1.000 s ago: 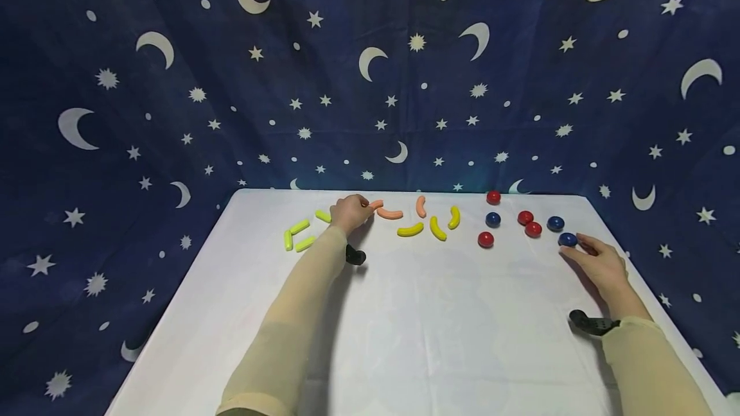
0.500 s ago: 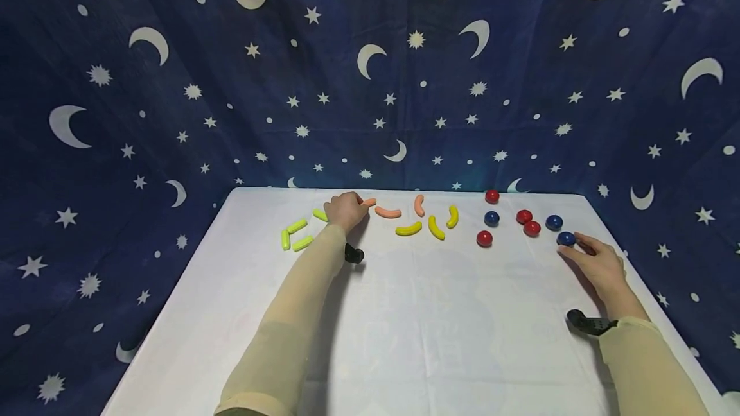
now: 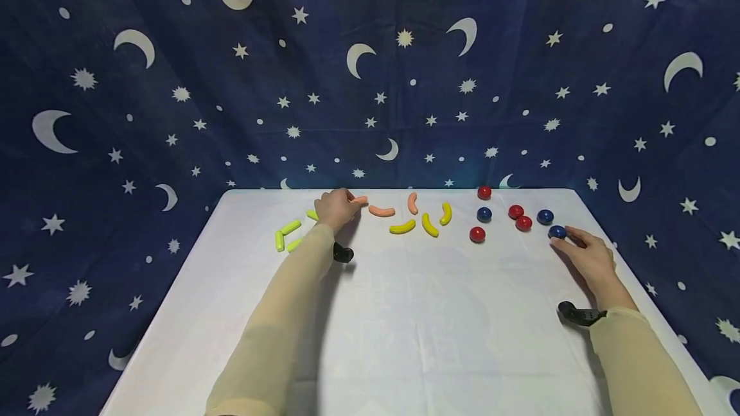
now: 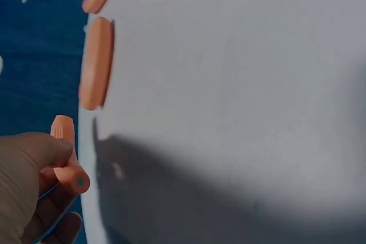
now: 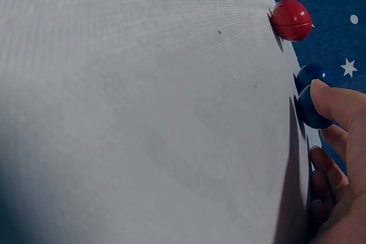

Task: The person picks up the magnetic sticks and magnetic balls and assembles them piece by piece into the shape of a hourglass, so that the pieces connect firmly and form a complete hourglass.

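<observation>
My left hand (image 3: 336, 210) pinches an orange sausage-shaped piece (image 4: 70, 158) between thumb and fingers at the back of the table. Its end, with a small hole, shows in the left wrist view. Just right of it lies a second orange piece (image 3: 381, 212), and a third orange piece (image 3: 412, 203) lies farther right. At the right edge my right hand (image 3: 591, 260) grips a blue ball (image 3: 557, 232) with thumb and fingertips; the ball is low, right at the tabletop. Another blue ball (image 3: 545, 217) sits directly behind it.
Several green sticks (image 3: 280, 241) lie left of my left hand, partly covered by the arm. Three yellow toy bananas (image 3: 430, 225) are in the middle back. Several red balls (image 3: 477, 234) and a third blue ball (image 3: 484, 214) lie between these and my right hand. A starry curtain (image 3: 324, 69) borders the white table (image 3: 439, 320).
My left hand has shifted slightly left with its orange piece, widening the gap to the second one. The right hand stays on its blue ball. The head view has turned a little right.
</observation>
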`<state>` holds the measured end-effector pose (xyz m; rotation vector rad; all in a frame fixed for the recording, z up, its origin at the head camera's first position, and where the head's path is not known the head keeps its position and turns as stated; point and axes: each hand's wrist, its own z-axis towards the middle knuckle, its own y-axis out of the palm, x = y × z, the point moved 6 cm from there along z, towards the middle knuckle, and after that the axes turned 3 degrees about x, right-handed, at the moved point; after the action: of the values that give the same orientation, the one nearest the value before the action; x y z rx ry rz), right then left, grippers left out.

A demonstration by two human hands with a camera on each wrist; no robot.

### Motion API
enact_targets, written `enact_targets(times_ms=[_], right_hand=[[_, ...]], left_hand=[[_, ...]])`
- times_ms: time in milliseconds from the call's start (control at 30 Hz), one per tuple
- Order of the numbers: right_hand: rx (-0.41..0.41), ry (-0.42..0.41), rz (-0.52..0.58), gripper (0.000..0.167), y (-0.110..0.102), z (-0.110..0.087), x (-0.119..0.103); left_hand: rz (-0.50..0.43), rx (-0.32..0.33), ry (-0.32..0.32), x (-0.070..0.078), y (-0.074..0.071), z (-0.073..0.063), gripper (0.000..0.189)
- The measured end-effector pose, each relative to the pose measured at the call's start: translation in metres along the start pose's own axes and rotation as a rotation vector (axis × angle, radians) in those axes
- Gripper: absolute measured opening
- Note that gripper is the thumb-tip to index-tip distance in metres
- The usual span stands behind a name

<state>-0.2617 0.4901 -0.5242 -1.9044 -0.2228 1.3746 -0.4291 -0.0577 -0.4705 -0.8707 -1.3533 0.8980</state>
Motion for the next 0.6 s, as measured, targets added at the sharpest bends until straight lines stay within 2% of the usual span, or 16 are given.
enact_targets(times_ms=[200, 300, 433, 600], right_hand=[[0.002, 0.015, 0.009, 0.095, 0.002, 0.001, -0.004], [0.002, 0.021, 0.006, 0.095, 0.002, 0.003, -0.003], [0.005, 0.033, -0.002, 0.096, 0.001, 0.004, -0.002], [0.002, 0.044, 0.008, 0.095, 0.0, 0.002, -0.002]], left_hand=[[-0.055, 0.005, 0.093, 0.006, -0.02, -0.011, 0.028], [-0.058, -0.027, 0.163, 0.015, -0.027, -0.022, 0.03], [-0.102, -0.117, 0.23, 0.023, -0.028, -0.043, 0.03], [-0.177, -0.274, 0.228, 0.022, -0.016, -0.073, 0.023]])
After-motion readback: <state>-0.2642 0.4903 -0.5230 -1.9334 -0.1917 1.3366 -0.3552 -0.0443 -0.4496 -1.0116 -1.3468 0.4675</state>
